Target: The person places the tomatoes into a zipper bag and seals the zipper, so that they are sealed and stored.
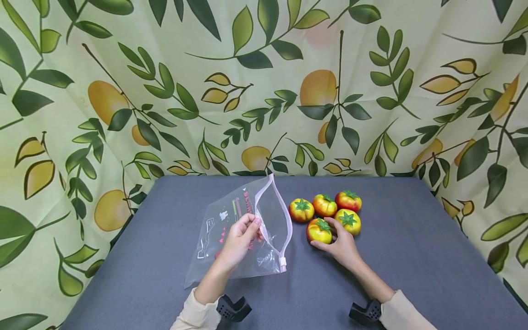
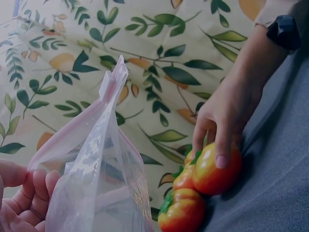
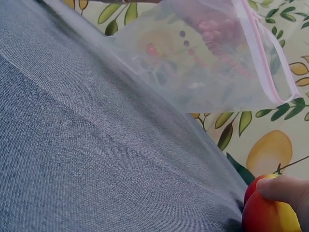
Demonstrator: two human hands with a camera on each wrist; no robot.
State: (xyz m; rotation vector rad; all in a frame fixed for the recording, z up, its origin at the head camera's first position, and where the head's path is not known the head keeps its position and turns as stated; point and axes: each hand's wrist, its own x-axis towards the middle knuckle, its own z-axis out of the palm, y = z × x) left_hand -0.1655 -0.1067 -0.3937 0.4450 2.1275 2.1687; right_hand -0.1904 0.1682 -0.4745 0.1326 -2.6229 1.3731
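My left hand (image 1: 239, 239) pinches the rim of a clear zip bag (image 1: 214, 229) with pink and white print. The bag's mouth, edged by a pink zip strip with a white slider (image 1: 282, 261), gapes toward the right. My right hand (image 1: 343, 245) grips the nearest red-and-yellow tomato (image 1: 319, 233), thumb on its near side and fingers over the far side. In the left wrist view that tomato (image 2: 212, 169) sits under the right hand (image 2: 231, 108). Only the thumb (image 3: 285, 189) of that hand shows in the right wrist view, against the tomato (image 3: 263, 212).
Several similar tomatoes with green leafy tops, among them a yellow one (image 1: 348, 222) and a redder one (image 1: 348, 200), cluster just behind the gripped tomato. All lie on a grey cloth-covered table (image 1: 392, 201). A leaf-and-fruit patterned curtain (image 1: 264, 91) hangs behind and at both sides.
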